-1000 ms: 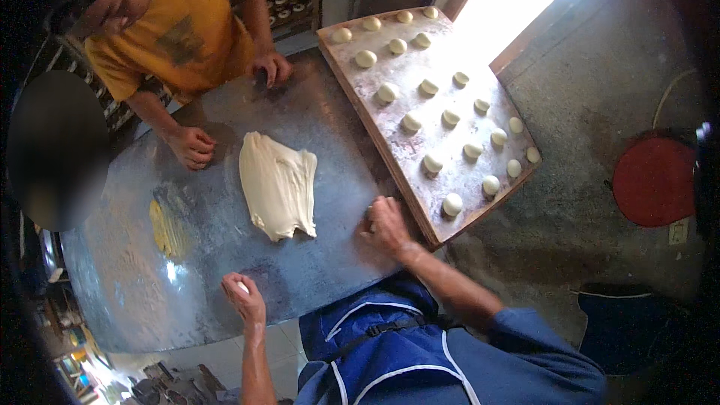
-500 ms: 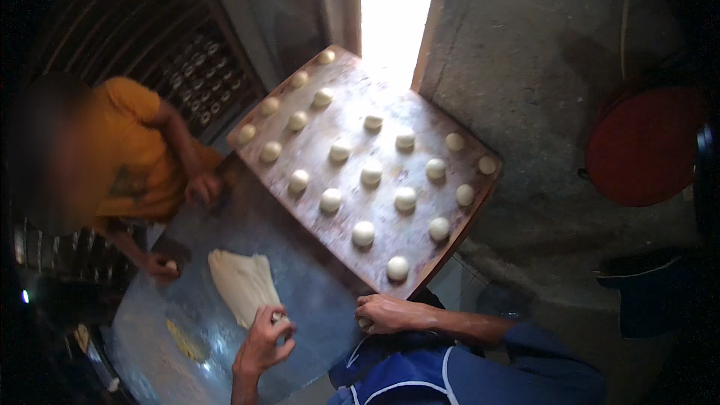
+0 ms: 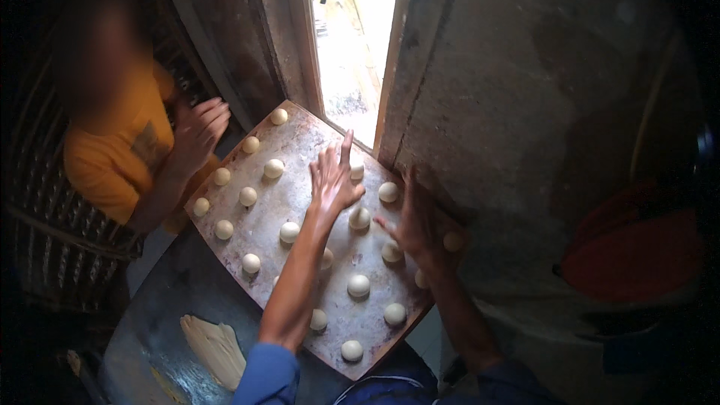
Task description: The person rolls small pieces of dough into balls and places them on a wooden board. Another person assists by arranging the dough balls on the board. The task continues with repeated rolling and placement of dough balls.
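Note:
Both my arms stretch out over a wooden board (image 3: 296, 300) set with several round dough balls (image 3: 358, 286) spaced apart in rows. My left hand (image 3: 330, 180) is open, its fingers spread toward the board's far edge, beside a pale dough ball (image 3: 357, 170). Farther right, my right hand (image 3: 412, 226) is open too, with thumb and fingers apart, between a dough ball (image 3: 388, 192) and another nearer one (image 3: 391, 252). Whether either hand touches the dough or the board, I cannot tell. My left forearm partly covers some balls.
A grey metal table (image 3: 161, 307) holds a folded slab of dough (image 3: 214, 349) at the lower left. Across from it stands a person in an orange shirt (image 3: 101, 172), one hand (image 3: 202, 131) raised. A bright doorway (image 3: 352, 37) lies beyond the board; a red round object (image 3: 630, 247) is at right.
My left hand has left the dough slab and my right hand the board's near edge; both now reach out over the board, opened. The other person's hand has risen off the table. The view has shifted.

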`<state>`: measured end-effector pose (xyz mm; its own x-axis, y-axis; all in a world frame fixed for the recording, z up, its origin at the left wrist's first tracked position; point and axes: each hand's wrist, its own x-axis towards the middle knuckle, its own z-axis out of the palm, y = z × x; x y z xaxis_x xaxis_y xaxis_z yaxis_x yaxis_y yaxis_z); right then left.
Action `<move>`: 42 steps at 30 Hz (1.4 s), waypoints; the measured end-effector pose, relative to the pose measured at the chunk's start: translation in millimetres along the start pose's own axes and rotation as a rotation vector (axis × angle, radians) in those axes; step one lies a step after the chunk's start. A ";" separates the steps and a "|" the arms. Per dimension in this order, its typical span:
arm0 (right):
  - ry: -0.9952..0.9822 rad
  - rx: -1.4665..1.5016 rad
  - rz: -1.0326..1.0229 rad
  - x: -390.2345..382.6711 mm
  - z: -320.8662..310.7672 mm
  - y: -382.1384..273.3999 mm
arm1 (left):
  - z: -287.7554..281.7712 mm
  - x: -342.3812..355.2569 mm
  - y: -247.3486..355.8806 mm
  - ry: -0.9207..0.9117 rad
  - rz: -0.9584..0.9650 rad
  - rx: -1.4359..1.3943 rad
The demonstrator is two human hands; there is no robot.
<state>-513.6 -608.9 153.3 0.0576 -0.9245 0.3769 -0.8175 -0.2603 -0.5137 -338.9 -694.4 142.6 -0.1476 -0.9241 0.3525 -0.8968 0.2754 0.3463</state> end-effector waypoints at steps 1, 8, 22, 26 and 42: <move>0.071 0.073 -0.057 -12.2 -3.7 -15.0 | -19.6 -30.1 -2.2 0.064 -0.018 -0.036; -0.853 1.830 0.846 -161.5 39.6 -154.5 | -102.8 -325.6 17.6 0.196 -0.022 -0.444; -0.803 0.312 -0.798 -307.9 191.2 -329.1 | -188.7 -578.2 -90.6 0.656 -0.955 0.011; -1.061 0.328 -0.504 -334.2 97.5 -298.1 | -183.7 -592.1 -90.4 0.600 -1.090 -0.276; -1.056 0.170 -0.270 -420.4 105.5 -313.1 | -155.3 -604.9 -128.9 0.344 -1.261 -2.446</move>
<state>-221.4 -168.1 74.4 0.7492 -0.5832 -0.3140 -0.6196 -0.4495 -0.6435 -69.2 -129.7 19.8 -0.0528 -0.8243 -0.5637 0.9950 -0.0917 0.0409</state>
